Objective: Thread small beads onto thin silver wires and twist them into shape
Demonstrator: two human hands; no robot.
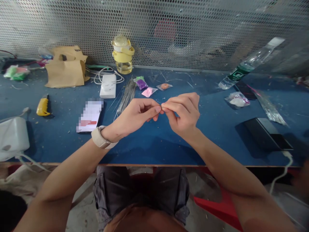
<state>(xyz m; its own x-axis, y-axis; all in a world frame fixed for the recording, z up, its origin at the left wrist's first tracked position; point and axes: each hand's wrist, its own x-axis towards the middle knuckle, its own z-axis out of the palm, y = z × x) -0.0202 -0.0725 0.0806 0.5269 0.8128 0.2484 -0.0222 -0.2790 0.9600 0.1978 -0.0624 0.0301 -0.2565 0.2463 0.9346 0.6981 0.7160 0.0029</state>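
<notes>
Above the middle of the blue table, my left hand and my right hand meet fingertip to fingertip. Both are closed in a pinch on a tiny, thin, wire-like piece, mostly hidden by the fingers; its exact kind is too small to make out. A bundle of thin metal wires lies just behind my left hand. Beyond the fingertips are small bags of purple, pink and orange material.
A phone, white power bank and yellow-handled cutter lie left. A yellow-lidded bottle stands by the mesh panel. Rightward are a tilted water bottle, a white bag and a black device.
</notes>
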